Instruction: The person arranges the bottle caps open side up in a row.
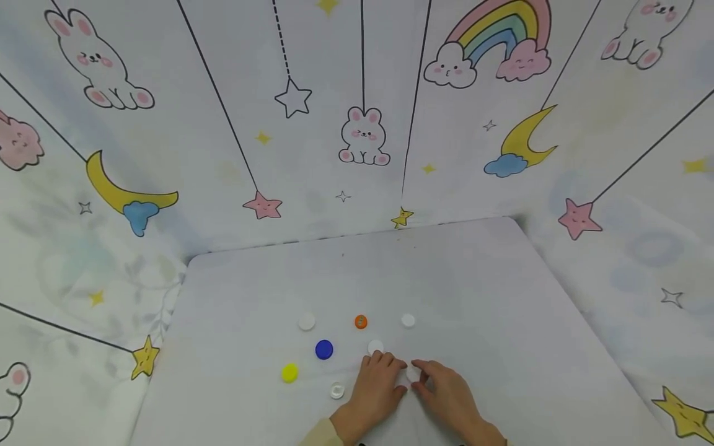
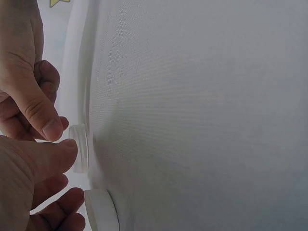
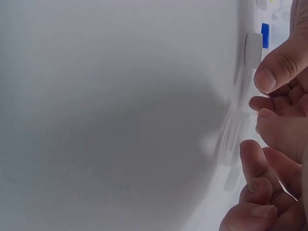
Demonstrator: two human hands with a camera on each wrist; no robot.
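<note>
Thumb and fingers of my right hand are curled around a small translucent round cap that lies on the table; its ridged side shows close by the fingertips in the right wrist view. Just left of it, my left hand has loosely bent fingers, with the thumb toward the same cap. Beyond the left fingertips lies a white round cap, partly covered by them in the head view. In the left wrist view those fingers are right at the edge of this white cap.
Left of the hands lie a blue cap, a yellow cap and a clear cap. Farther back are a white cap, an orange cap and another white cap. Patterned cloth surrounds the white table.
</note>
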